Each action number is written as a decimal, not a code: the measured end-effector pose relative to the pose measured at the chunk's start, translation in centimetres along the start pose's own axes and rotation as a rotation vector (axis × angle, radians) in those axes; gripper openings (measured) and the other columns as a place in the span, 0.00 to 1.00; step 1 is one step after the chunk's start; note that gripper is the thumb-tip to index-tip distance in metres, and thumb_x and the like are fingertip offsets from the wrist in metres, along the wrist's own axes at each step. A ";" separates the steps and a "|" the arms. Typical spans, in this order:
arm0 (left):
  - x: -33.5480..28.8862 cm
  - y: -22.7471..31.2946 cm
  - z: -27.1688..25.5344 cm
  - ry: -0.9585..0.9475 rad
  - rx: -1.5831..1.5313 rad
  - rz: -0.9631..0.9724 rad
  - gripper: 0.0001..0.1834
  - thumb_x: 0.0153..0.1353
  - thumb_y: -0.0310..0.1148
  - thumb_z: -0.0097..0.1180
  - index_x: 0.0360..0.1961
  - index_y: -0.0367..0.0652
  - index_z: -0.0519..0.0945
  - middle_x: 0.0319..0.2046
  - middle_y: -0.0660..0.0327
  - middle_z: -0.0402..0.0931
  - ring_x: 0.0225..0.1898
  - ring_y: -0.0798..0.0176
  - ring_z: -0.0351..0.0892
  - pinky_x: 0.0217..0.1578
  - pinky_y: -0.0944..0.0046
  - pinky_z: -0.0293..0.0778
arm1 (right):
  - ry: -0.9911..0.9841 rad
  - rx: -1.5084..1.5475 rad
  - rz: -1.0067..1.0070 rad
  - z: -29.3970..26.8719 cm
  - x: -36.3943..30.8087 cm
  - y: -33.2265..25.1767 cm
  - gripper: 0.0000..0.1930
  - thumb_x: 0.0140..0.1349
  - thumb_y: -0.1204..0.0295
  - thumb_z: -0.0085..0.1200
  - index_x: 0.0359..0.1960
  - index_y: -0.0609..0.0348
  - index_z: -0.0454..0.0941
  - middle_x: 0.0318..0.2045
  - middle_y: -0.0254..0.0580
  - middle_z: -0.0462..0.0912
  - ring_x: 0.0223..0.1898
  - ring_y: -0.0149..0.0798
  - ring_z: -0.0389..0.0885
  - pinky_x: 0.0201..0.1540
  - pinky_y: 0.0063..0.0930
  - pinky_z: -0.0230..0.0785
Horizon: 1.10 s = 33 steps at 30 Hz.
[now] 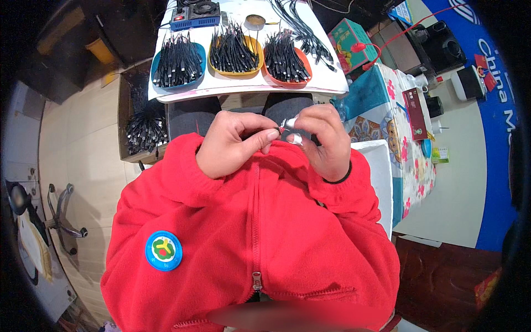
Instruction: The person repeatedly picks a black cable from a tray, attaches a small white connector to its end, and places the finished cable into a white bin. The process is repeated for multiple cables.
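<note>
In front of my red jacket, my left hand (235, 143) pinches a thin black cable (278, 130) between thumb and forefinger. Short fine wires, some reddish and some pale, stick out of its end toward the right. My right hand (325, 135) is curled close beside those wires, its thumb and forefinger tips wrapped in white. A small gap shows between these two tips; the wires seem to touch or nearly touch the forefinger. Beyond my hands, a blue basket (202, 71), a yellow basket (239, 73) and an orange basket (293, 84) hold bundles of black cables.
On the white table (221, 88) stand a blue device (194, 23) and a small dish of brown material (255, 21). More black cables (304, 30) lie back right. A carton (124, 119) of cables is at left; a flowered-cloth table (412, 166) is at right.
</note>
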<state>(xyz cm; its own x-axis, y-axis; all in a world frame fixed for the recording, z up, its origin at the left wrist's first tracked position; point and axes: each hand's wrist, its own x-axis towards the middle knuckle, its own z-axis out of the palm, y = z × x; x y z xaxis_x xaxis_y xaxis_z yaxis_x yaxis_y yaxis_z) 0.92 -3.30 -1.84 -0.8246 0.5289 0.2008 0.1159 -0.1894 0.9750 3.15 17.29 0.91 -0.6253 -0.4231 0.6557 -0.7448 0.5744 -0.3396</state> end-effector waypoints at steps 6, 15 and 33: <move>0.0 -0.1 0.2 0.094 0.408 0.333 0.05 0.58 0.23 0.56 0.34 0.31 0.80 0.21 0.60 0.77 0.23 0.72 0.75 0.25 0.71 0.70 | -0.006 0.121 0.119 1.2 0.0 -0.2 0.11 0.48 0.82 0.57 0.35 0.62 0.73 0.35 0.44 0.74 0.35 0.43 0.74 0.38 0.28 0.67; 0.6 -0.4 -1.6 -0.201 -0.272 -0.030 0.07 0.61 0.22 0.52 0.37 0.31 0.80 0.27 0.61 0.77 0.27 0.72 0.73 0.31 0.72 0.70 | -0.140 0.291 0.172 -0.5 0.6 -0.2 0.12 0.52 0.83 0.57 0.40 0.63 0.73 0.42 0.45 0.77 0.39 0.37 0.77 0.39 0.27 0.70; 0.0 -1.5 -0.7 -0.157 -0.826 -0.162 0.07 0.60 0.26 0.55 0.38 0.34 0.76 0.26 0.62 0.73 0.22 0.74 0.65 0.21 0.75 0.58 | 0.089 -0.158 0.022 -0.3 -0.9 2.1 0.20 0.44 0.82 0.60 0.43 0.59 0.77 0.39 0.43 0.79 0.39 0.47 0.78 0.42 0.34 0.71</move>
<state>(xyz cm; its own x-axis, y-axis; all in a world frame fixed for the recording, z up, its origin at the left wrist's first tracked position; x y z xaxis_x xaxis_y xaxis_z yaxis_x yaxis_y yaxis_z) 0.33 -3.63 -3.36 -0.7027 0.6985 0.1353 -0.4877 -0.6114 0.6231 2.27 19.09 -0.20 -0.6128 -0.3499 0.7085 -0.6810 0.6886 -0.2489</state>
